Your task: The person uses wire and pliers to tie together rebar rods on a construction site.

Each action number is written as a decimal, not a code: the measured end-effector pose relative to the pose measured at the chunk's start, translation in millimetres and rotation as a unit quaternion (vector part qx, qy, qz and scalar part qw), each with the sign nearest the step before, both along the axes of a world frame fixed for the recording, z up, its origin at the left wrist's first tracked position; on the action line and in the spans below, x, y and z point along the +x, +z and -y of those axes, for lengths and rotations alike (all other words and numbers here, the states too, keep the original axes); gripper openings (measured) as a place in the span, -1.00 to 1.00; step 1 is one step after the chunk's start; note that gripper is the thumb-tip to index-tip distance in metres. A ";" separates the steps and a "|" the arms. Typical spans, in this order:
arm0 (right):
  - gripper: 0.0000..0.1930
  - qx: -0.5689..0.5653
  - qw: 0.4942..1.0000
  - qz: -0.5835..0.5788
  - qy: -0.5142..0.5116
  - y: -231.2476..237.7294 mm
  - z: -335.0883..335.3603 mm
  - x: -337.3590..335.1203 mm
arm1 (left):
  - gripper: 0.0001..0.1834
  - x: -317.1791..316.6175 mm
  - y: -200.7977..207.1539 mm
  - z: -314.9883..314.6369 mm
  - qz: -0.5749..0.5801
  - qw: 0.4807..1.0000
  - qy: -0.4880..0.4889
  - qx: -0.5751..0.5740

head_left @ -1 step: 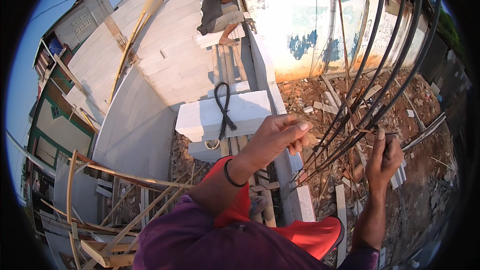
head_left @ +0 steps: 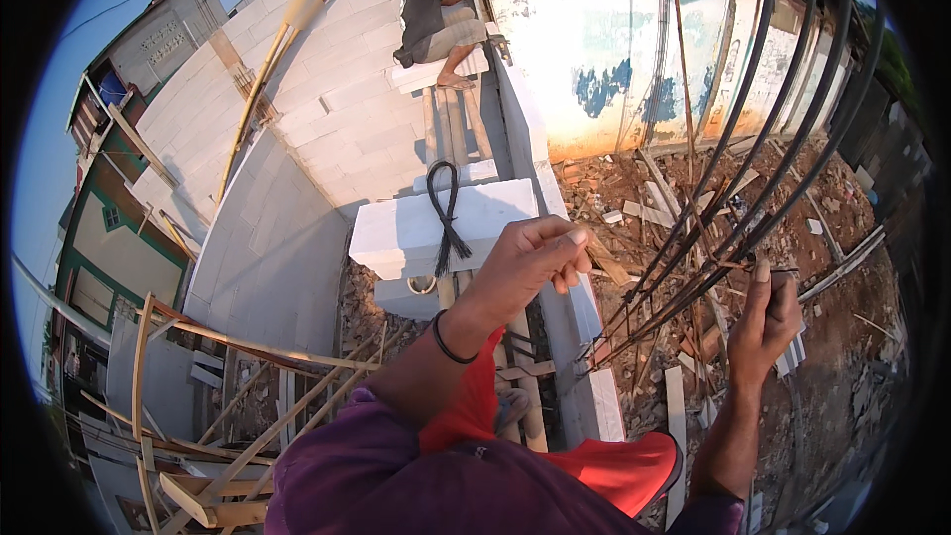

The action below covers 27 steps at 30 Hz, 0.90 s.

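In front of me several dark steel bars (head_left: 684, 272) slant up to the right, with a thin rusty tie wire across them beside my right hand. My right hand (head_left: 765, 322) is closed, thumb up, around a thin dark metal rod (head_left: 781, 269) whose tip points right; its kind does not show. My left hand (head_left: 540, 263) is held left of the bars, thumb and fingers pinched together; what they hold, if anything, is too small to make out. Behind it, a looped bundle of black wire (head_left: 449, 213) lies over a white block (head_left: 381, 238).
A low block wall (head_left: 606, 401) runs beside me, with rubble (head_left: 624, 198) on its right. Another person in a red cap (head_left: 436, 25) sits at the far end by the painted wall (head_left: 594, 40). Timber scaffolding (head_left: 248, 347) stands at lower left.
My left hand has drawn slightly left, away from the bars. The upper ends of the bars sit slightly farther right. My right hand stays nearly in place.
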State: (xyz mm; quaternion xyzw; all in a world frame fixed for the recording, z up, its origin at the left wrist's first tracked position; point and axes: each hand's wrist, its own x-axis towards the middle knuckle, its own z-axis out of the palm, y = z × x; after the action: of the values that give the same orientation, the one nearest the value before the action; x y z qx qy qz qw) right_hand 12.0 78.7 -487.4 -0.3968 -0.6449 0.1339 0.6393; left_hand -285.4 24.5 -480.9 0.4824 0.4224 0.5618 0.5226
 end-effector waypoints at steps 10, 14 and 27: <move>-0.82 -0.288 0.808 -0.416 0.302 -9.3 3.4 15.2 | -0.67 -213.1 -194.2 -15.2 -0.220 0.914 0.235 -0.248; -0.81 -0.294 0.837 -0.362 0.287 0.4 14.7 15.5 | -0.62 -248.9 -319.2 -10.0 -0.282 0.882 0.182 -0.331; -0.63 -0.417 0.876 -0.217 -0.108 -134.4 35.6 24.4 | -0.72 -189.0 -501.2 -12.2 -0.620 0.781 -0.032 -0.073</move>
State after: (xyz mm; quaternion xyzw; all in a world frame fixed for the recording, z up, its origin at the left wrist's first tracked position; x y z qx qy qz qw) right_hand 36.4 43.1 -621.8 -0.6546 -0.3274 0.4033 0.5492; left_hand -474.3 36.7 -982.1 0.7000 0.6796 0.0920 0.1991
